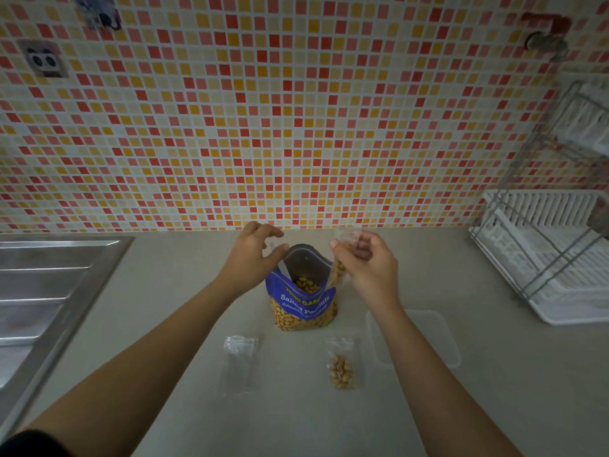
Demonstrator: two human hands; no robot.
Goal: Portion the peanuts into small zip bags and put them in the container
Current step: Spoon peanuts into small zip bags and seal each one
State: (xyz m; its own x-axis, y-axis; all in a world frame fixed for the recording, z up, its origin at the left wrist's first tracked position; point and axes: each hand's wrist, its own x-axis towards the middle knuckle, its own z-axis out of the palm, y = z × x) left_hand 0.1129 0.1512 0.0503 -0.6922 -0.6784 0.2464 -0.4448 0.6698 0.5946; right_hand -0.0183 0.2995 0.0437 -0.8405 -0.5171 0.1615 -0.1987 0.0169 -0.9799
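Peanut pouch (303, 305) upright, open; my left hand (253, 258) at its rim, grip unclear; my right hand (365, 262) pinching part-filled zip bag (338, 271).

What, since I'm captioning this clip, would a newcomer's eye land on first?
The open blue peanut bag stands mid-counter, the left hand at its rim, the right hand beside it pinching a small zip bag of peanuts. Behind them the red-and-orange mosaic wall fills the upper frame.
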